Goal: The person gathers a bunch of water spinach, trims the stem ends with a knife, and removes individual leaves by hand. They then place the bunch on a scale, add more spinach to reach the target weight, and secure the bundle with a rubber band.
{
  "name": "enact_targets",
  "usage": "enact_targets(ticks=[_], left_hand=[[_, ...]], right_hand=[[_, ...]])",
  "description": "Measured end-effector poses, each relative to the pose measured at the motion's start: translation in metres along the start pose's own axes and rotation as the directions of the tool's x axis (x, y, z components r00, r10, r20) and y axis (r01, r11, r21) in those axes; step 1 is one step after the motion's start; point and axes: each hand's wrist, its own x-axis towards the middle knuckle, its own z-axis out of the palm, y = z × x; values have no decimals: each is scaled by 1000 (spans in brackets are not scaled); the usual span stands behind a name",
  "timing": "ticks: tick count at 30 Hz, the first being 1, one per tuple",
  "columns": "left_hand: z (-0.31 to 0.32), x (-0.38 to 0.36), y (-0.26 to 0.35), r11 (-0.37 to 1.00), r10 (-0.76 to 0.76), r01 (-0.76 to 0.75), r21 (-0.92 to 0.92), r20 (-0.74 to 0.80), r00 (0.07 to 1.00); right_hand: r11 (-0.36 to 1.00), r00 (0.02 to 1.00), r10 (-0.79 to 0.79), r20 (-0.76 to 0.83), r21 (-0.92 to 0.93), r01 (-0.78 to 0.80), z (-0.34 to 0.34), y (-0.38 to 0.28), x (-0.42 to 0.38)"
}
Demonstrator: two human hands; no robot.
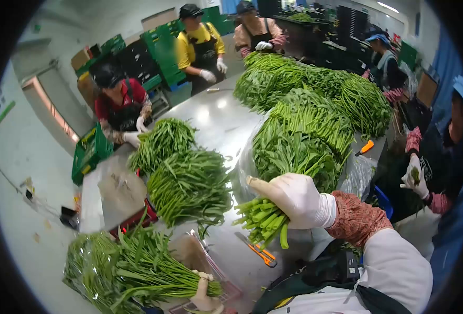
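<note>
My right hand (pixel 299 201), in a white glove, is closed around a bunch of water spinach. The cut stem ends (pixel 264 219) stick out below my thumb, which is stretched to the left. Behind that hand lies a big pile of water spinach (pixel 299 141), partly on clear plastic. At the bottom, my gloved left hand (pixel 205 295) is wrapped around the stems of another leafy bunch (pixel 153 267), cut off by the frame's edge. Its leaves rest against a clear bag of greens (pixel 90 267). An orange cutter knife (pixel 263 255) lies on the metal table between my hands.
Two more heaps of greens (pixel 187 183) lie on the metal table (pixel 205 112). A second orange knife (pixel 365 147) is by the right-hand pile. A green crate (pixel 92 152) stands at left. Several gloved co-workers are around the table, one (pixel 121 99) touching the left heap.
</note>
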Motion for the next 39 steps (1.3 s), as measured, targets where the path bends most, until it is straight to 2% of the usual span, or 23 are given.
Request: enact_targets(ticks=[1,3,5,7,10,11,13,15,17,20,21,23,24,27,28,30,32,33,34,35,37,38,39], left_hand=[[6,17,23,743,-355,322,-586,62,933],[1,23,18,687,-391,283,-669,-12,920],[-2,32,25,758,-393,278,-591,-73,917],[-13,37,12,762,-385,268,-589,-80,919],[-21,44,4,748,-409,288,-598,-73,910],[-24,48,2,740,-424,299,-603,-72,903],[-28,54,-6,758,-422,299,-579,-86,903],[-30,61,-15,781,-412,290,-553,-109,905],[-34,62,-27,769,-419,300,-565,-90,903],[-39,70,-31,751,-445,308,-585,-103,890],[-41,73,-29,772,-442,312,-553,-116,889],[-43,80,-28,812,-432,316,-490,-142,891],[-51,71,-46,815,-366,268,-513,-97,926],[-60,72,-43,764,-442,358,-536,-33,896],[-59,71,-40,760,-539,444,-474,-78,838],[-66,78,-39,762,-525,465,-451,-10,851],[-67,77,-48,746,-514,456,-485,16,858],[-65,80,-46,762,-527,483,-431,22,850],[-65,85,-39,774,-541,510,-375,26,841],[-64,88,-36,783,-557,536,-317,29,830],[-66,88,-37,716,-638,630,-299,86,765],[-69,93,-33,678,-678,681,-276,123,725],[-71,98,-32,637,-715,729,-250,160,680]], right_hand=[[1000,999,10,39,-29,-9,3,-1,9],[998,999,-42,33,-47,44,19,7,27],[993,994,-109,3,-47,109,35,13,53],[982,985,-174,-4,-79,173,57,17,85],[962,968,-213,129,-144,231,95,38,127],[952,960,-253,118,-150,269,112,48,142],[943,961,-216,173,-218,252,145,62,170],[927,956,-250,151,-247,281,187,84,199],[914,948,-217,232,-292,281,217,91,223],[864,899,-349,265,-279,418,274,100,257],[848,868,-234,438,-345,403,283,91,269],[833,857,-301,419,-321,449,321,104,285],[836,853,-280,440,-324,442,339,109,293],[837,840,-258,476,-324,441,391,118,314],[832,837,-275,473,-319,453,412,124,319],[792,823,-301,481,-355,497,469,143,327],[723,823,-168,543,-499,477,498,134,329],[680,819,-98,565,-563,470,512,129,329],[696,860,-71,505,-592,405,534,129,325],[730,846,-41,531,-562,388,552,131,322],[796,810,13,586,-497,347,583,129,315],[838,835,14,550,-462,291,602,128,303],[927,769,60,636,-322,194,617,132,294]])
